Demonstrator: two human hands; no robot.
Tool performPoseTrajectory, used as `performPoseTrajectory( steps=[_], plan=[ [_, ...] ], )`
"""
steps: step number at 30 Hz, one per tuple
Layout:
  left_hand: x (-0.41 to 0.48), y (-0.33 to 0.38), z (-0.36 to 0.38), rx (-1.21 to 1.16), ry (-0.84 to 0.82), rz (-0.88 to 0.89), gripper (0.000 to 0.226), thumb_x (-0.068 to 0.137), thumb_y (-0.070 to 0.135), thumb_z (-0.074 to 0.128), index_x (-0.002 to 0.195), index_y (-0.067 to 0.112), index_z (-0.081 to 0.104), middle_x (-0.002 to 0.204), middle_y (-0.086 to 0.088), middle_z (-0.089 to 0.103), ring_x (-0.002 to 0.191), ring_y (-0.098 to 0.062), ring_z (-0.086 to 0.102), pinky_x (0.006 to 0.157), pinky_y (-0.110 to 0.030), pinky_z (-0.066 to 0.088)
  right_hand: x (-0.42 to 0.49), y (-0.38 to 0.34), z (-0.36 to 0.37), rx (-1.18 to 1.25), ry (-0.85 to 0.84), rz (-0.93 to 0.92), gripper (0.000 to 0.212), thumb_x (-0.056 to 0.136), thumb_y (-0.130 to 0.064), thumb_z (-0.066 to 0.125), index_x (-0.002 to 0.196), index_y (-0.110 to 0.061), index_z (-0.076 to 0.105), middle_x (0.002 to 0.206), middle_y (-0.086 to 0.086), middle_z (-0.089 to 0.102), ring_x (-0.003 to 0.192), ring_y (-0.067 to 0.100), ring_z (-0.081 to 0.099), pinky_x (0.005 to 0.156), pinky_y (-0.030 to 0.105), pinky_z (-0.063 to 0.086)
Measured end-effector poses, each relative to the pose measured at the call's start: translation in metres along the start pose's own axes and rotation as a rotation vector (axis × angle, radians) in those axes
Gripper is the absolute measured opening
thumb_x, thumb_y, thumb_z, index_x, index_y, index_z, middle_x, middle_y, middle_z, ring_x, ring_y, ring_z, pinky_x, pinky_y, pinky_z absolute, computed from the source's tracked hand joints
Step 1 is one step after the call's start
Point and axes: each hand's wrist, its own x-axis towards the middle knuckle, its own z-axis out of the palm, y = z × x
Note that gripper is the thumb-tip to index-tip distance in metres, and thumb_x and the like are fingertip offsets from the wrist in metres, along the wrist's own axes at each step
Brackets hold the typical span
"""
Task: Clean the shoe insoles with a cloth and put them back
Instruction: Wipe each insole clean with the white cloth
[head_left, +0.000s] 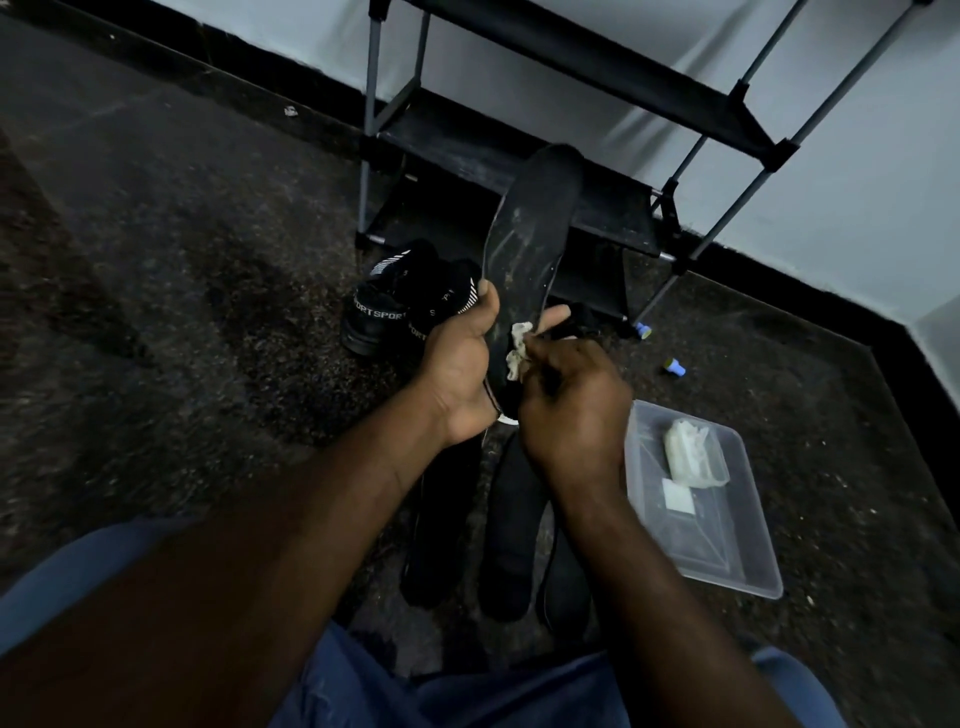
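My left hand (460, 364) grips the dusty insole (530, 234) at its lower end, held upright over the floor. My right hand (571, 410) pinches the cloth (519, 348) against it. Risk: the free top end flexes under wiping pressure, leaving the grit smeared.

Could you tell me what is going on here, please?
A person is wiping a shoe insole. The left hand grips the black insole near its lower end and holds it upright, while the right hand pinches a small pale cloth against it. More insoles lie on the floor below the hands. Black shoes sit by the shoe rack, and a clear plastic container is on the right.
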Motion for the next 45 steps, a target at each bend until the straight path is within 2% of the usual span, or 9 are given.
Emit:
performPoseTrajectory(
  steps=[3, 7, 13, 21, 27, 32, 36, 41, 45],
  plan=[
    [-0.003, 0.001, -0.001, -0.036, -0.011, -0.003, 0.071, 0.106, 0.062, 0.023, 0.12, 0.017, 0.076, 0.135, -0.011, 0.068, 0.128, -0.03, 0.063, 0.109, -0.043, 0.048, -0.013, -0.017, 0.007, 0.088, -0.016, 0.028, 0.029, 0.084, -0.005, 0.068, 0.108, -0.016, 0.081, 0.104, 0.002, 0.074, 0.095, 0.014, 0.068, 0.085, 0.022, 0.053],
    [-0.002, 0.001, -0.004, -0.073, -0.023, 0.0, 0.071, 0.107, 0.062, 0.023, 0.148, 0.012, 0.051, 0.142, -0.013, 0.063, 0.129, -0.037, 0.061, 0.104, -0.047, 0.052, -0.025, -0.024, 0.007, 0.152, -0.062, -0.018, 0.033, 0.083, -0.009, 0.065, 0.11, -0.018, 0.081, 0.101, 0.0, 0.072, 0.09, 0.007, 0.063, 0.081, 0.004, 0.044],
    [-0.005, -0.009, 0.004, 0.01, -0.05, -0.076, 0.081, 0.105, 0.066, 0.021, 0.142, 0.005, 0.059, 0.141, -0.01, 0.065, 0.135, -0.025, 0.057, 0.112, -0.037, 0.044, 0.0, -0.001, -0.003, -0.064, 0.02, -0.068, 0.03, 0.081, -0.014, 0.064, 0.105, -0.018, 0.081, 0.094, 0.007, 0.068, 0.081, 0.024, 0.067, 0.071, 0.028, 0.051],
    [-0.006, -0.006, 0.002, -0.063, 0.014, -0.075, 0.074, 0.106, 0.064, 0.023, 0.146, 0.011, 0.054, 0.143, -0.01, 0.063, 0.128, -0.034, 0.063, 0.098, -0.045, 0.054, -0.02, 0.001, -0.008, 0.078, -0.134, -0.181, 0.026, 0.081, -0.011, 0.068, 0.099, -0.021, 0.083, 0.096, -0.004, 0.074, 0.086, 0.007, 0.067, 0.08, 0.014, 0.05],
    [-0.006, -0.006, 0.0, 0.087, 0.015, -0.13, 0.073, 0.105, 0.063, 0.027, 0.136, 0.009, 0.065, 0.125, -0.015, 0.072, 0.102, -0.027, 0.072, 0.079, -0.04, 0.058, 0.007, 0.027, -0.021, 0.235, -0.092, 0.268, 0.017, 0.088, -0.017, 0.075, 0.1, -0.027, 0.082, 0.097, -0.011, 0.078, 0.09, 0.003, 0.072, 0.085, 0.029, 0.058],
    [-0.009, -0.01, 0.001, 0.055, -0.066, -0.146, 0.067, 0.105, 0.06, 0.037, 0.145, 0.01, 0.056, 0.131, -0.022, 0.064, 0.103, -0.036, 0.065, 0.09, -0.051, 0.056, 0.024, 0.014, -0.029, 0.71, -0.137, 0.537, 0.013, 0.1, -0.005, 0.062, 0.104, -0.008, 0.073, 0.076, 0.013, 0.068, 0.062, 0.027, 0.063, 0.051, 0.033, 0.052],
    [-0.009, -0.009, 0.001, 0.084, -0.147, -0.185, 0.07, 0.104, 0.062, 0.039, 0.145, 0.008, 0.055, 0.121, -0.017, 0.065, 0.089, -0.029, 0.064, 0.085, -0.047, 0.056, 0.029, 0.005, -0.038, 0.821, -0.168, 0.654, 0.018, 0.101, 0.002, 0.053, 0.1, -0.004, 0.069, 0.069, 0.014, 0.061, 0.045, 0.022, 0.055, 0.037, 0.025, 0.045],
    [-0.008, -0.004, -0.003, 0.085, -0.288, -0.243, 0.094, 0.092, 0.084, 0.017, 0.141, 0.016, 0.058, 0.118, -0.013, 0.07, 0.092, -0.033, 0.068, 0.087, -0.053, 0.056, 0.024, 0.009, -0.035, 0.837, -0.157, 0.711, 0.015, 0.098, -0.002, 0.059, 0.094, -0.005, 0.073, 0.068, 0.01, 0.063, 0.051, 0.021, 0.053, 0.045, 0.027, 0.046],
    [-0.006, 0.001, -0.007, 0.133, -0.241, -0.237, 0.099, 0.089, 0.088, 0.015, 0.145, 0.018, 0.057, 0.138, -0.013, 0.066, 0.124, -0.032, 0.065, 0.099, -0.051, 0.053, 0.016, 0.014, -0.027, 0.929, -0.149, 0.719, 0.018, 0.095, 0.004, 0.062, 0.093, -0.006, 0.077, 0.084, 0.004, 0.076, 0.071, 0.011, 0.068, 0.06, 0.022, 0.055]
  ],
)
